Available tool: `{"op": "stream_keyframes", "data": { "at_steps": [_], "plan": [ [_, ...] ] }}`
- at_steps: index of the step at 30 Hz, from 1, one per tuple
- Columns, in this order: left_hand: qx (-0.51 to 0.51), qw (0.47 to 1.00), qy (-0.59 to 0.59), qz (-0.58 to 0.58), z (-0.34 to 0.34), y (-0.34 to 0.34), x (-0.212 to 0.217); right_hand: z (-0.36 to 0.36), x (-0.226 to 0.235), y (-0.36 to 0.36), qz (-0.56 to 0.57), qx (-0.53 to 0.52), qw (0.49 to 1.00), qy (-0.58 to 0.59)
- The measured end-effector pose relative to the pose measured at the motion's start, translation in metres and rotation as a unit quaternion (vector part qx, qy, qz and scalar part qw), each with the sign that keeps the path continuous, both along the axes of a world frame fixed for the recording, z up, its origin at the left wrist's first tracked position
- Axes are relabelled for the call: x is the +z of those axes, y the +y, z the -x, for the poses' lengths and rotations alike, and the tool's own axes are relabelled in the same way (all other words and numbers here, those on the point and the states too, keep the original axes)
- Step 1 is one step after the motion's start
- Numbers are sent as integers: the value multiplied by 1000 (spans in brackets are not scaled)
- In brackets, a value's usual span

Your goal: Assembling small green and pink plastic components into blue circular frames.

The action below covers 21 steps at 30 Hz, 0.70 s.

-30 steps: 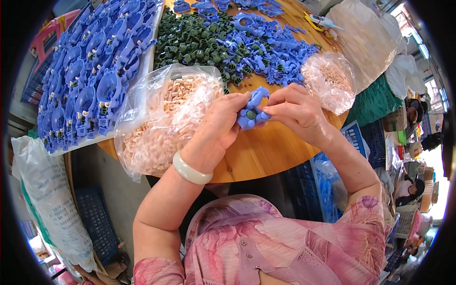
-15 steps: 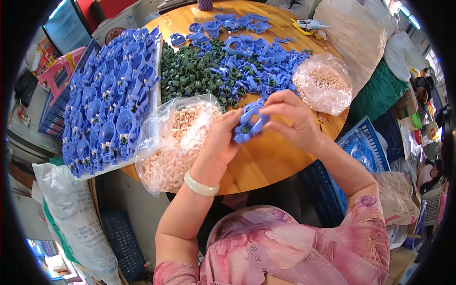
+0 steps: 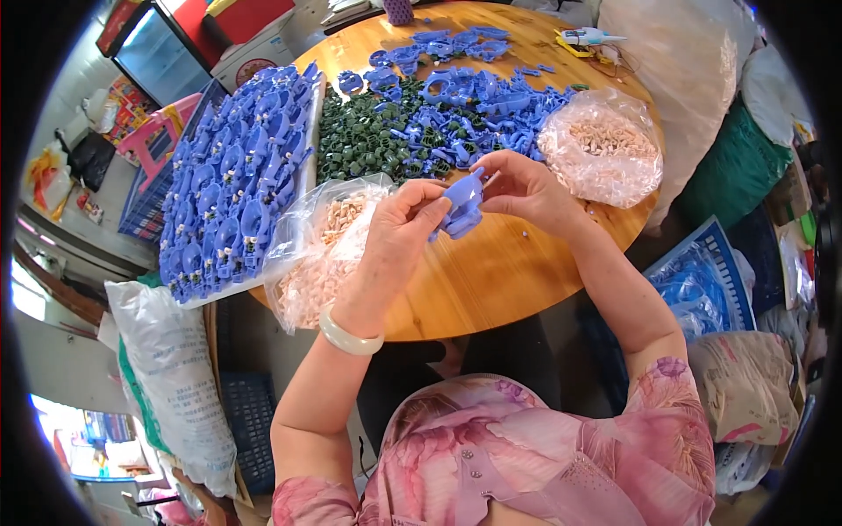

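Note:
Over the near part of the round table, my left hand point(image 3: 399, 223), closed, grips a blue plastic part point(image 3: 462, 203) between thumb and fingers. My right hand point(image 3: 530, 195) meets the part's right side with thumb and forefinger pinched; a small pale bit seems to show at the fingertips, too small to name. Beyond the hands lie a heap of loose blue parts point(image 3: 491, 114) and a heap of dark green small parts point(image 3: 364, 131). Clear bags of small beige pegs stand on both sides, a left bag point(image 3: 320, 263) partly behind my left forearm and a right bag point(image 3: 605, 153).
A white-edged tray point(image 3: 309, 167) packed with blue assemblies covers the table's left side. At the far right lies a white and blue tool point(image 3: 589, 37) with a cord. A purple cup point(image 3: 397, 10) stands at the far edge. Sacks and blue crates point(image 3: 702, 276) crowd the floor around.
The blue part has been turned over and now shows a smoother face. My right fingers have closed in at its right side. The whole view has shifted slightly.

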State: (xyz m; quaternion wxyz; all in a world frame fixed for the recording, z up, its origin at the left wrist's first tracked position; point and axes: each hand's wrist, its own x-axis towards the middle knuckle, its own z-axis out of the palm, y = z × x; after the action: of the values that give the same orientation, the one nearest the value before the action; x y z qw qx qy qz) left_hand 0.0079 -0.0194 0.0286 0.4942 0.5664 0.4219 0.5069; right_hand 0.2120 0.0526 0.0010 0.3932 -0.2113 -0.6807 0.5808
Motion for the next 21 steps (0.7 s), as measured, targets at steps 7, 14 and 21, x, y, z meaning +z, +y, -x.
{"op": "stream_keyframes", "data": {
  "at_steps": [7, 14, 21],
  "plan": [
    [-18, 997, 72, 37, -13, -7, 32, -9, 0, -6, -267, -86, 960, 18],
    [-20, 969, 246, -27, -16, -11, 52, -8, 9, -7, -346, -100, 932, 40],
    [57, 963, 250, -87, 19, -3, 47, -12, 5, -6, -270, -158, 949, -47]
  ]
}}
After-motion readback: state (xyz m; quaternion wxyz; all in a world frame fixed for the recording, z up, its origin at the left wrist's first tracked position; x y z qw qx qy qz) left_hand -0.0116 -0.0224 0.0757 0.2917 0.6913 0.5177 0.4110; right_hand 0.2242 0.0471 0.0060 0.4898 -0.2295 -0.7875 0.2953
